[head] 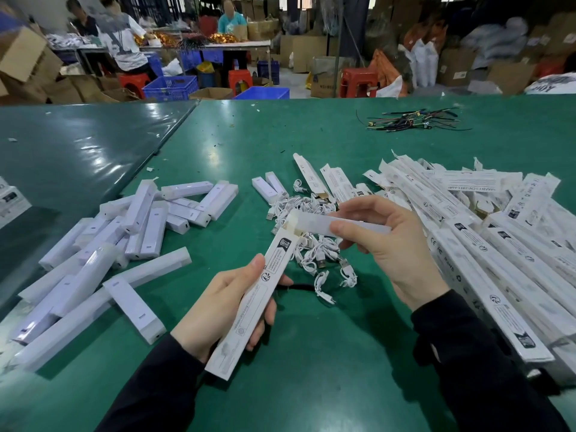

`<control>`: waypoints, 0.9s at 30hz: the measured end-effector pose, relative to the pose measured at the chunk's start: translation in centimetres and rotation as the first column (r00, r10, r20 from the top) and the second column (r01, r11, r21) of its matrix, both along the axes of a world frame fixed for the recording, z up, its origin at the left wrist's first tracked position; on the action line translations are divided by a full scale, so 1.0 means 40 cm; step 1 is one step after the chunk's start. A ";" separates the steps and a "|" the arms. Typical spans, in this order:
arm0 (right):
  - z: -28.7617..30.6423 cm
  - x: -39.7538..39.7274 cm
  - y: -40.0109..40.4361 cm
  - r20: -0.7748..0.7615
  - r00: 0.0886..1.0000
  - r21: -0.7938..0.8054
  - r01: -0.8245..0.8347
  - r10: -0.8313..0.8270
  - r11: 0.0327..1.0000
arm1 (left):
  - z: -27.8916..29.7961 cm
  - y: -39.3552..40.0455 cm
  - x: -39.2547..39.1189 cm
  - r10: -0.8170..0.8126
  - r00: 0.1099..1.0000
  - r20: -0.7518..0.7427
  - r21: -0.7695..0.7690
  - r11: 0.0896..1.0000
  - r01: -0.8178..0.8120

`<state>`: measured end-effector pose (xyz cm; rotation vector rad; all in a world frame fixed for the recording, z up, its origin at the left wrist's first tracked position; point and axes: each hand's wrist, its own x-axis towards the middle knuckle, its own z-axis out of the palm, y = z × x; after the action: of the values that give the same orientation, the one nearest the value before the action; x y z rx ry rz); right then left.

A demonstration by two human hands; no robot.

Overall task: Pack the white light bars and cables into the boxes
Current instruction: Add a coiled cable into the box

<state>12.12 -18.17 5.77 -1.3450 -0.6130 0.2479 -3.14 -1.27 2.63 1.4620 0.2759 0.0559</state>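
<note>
1. The left hand [224,307] grips a long white printed box [254,302] near the front edge of the green table [311,353]; thumb on the printed face, fingers curled round the underside. The box is tilted, its open flap end raised and pointing away from the person.
2. The right hand [392,244] pinches a white light bar [339,224] between thumb and curled fingers. The bar lies roughly level above the table, its left end at the box's open mouth; whether it has entered the box cannot be told.
3. A heap of coiled white cables [311,247] lies on the table at mid-width, directly beneath the held bar.
4. A loose pile of light bars [124,238] occupies the left side of the table.
5. A stack of boxes [498,241] covers the right side, reaching the right edge.
6. A bundle of dark wires [411,121] lies near the far edge, well apart from the packing items.
7. Both forearms wear dark sleeves [486,369].
</note>
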 end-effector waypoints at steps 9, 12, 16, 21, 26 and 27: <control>0.014 0.020 -0.030 0.052 0.989 -0.177 -0.131 0.142 0.976 | 0.007 0.015 -0.011 -0.092 0.992 -0.087 0.061 0.993 0.097; 0.019 0.028 -0.046 0.027 0.964 -0.320 -0.241 0.263 0.916 | 0.006 0.022 -0.021 -0.197 0.971 -0.133 0.060 0.977 0.206; 0.019 0.024 -0.044 -0.045 0.932 -0.402 -0.347 0.360 0.847 | 0.010 0.018 -0.025 -0.319 0.937 -0.144 0.031 0.945 0.326; -0.002 -0.004 0.002 -0.089 0.992 -0.182 -0.103 0.088 0.978 | 0.007 0.021 -0.016 -0.242 0.965 -0.101 -0.002 0.970 0.243; -0.025 -0.041 0.038 0.043 0.997 -0.146 -0.053 0.060 0.988 | 0.008 0.017 -0.013 -0.192 0.978 -0.085 -0.043 0.981 0.189; -0.026 -0.048 0.043 0.095 0.994 -0.167 -0.034 0.050 0.985 | 0.008 0.019 -0.013 -0.164 0.984 -0.077 -0.049 0.986 0.161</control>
<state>10.21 -16.43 4.73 -1.5126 -0.7169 0.2722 -3.64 -0.52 2.96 1.4416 0.2210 -0.1401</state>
